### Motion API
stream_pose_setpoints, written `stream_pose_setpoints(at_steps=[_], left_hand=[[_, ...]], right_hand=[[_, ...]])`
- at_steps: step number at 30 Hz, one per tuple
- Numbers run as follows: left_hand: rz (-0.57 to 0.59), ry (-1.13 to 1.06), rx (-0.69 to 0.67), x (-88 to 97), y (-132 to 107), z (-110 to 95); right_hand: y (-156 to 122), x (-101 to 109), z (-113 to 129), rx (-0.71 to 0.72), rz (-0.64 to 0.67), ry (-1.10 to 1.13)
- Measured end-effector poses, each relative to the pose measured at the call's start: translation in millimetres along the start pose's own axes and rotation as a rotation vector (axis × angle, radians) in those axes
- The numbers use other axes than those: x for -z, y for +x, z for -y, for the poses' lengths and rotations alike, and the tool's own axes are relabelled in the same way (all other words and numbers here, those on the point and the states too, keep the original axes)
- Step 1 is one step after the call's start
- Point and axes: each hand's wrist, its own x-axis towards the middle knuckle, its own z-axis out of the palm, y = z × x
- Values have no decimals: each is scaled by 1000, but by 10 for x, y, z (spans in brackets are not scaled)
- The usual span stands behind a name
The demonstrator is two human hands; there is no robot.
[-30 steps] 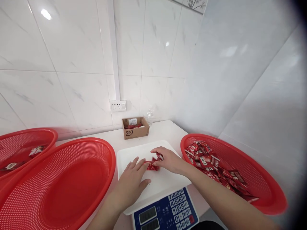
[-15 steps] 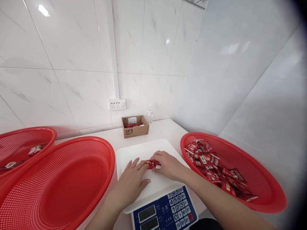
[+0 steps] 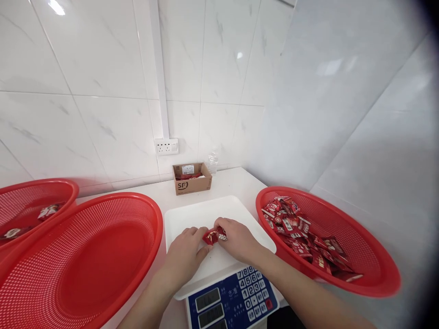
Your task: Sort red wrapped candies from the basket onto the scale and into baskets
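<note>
Since the earlier frame, my left hand [image 3: 184, 253] has drawn its spread fingers together and brought its thumb in toward the packet [image 3: 211, 237], while my right hand [image 3: 238, 240] has shifted only slightly. From the head view, my one feed, I find the packet at the middle of the white tray [image 3: 202, 214] of the scale [image 3: 236, 297]; I cannot tell whether its underside touches. It lies directly between the two grips, right of the left fingertips and left of the right ones. Its long axis seems to run roughly left to right, though fingers cover both ends. I judge neither hand nearer. My right grip is narrow, closed about a dotted piece [image 3: 222, 236], which may be the packet's end or a second wrapper. My left grip is narrow too, thumb on the near side and fingers on the far side, but I cannot tell whether it pinches. Beside the tray's right edge, the basket [image 3: 373, 256] holds more packets [image 3: 297, 246].
</note>
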Motion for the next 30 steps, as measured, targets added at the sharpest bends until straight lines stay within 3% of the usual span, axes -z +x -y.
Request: stream_pose_setpoints(at_steps=[7,13,16,19,24,27,30], left_hand=[[-66,-244,-17,-112,23,43],[-167,-355,-39,-177,91,74],[-188,-468,-68,-132,80,53],[-124,-626,-74,-41,36,33],[-1,-905,-70,102,-9,30],[-91,-958,-49,126,9,36],[-143,-837,-36,117,20,34]], right_hand=[[-74,-74,-4,14,-11,109],[-181,-15,41,70,-23,285],[-198,33,48,73,-67,361],[-193,78,24,77,-96,402],[-213,188,55,46,91,515],[-241,218,119,25,32,552],[-258,196,177,-3,-52,641]])
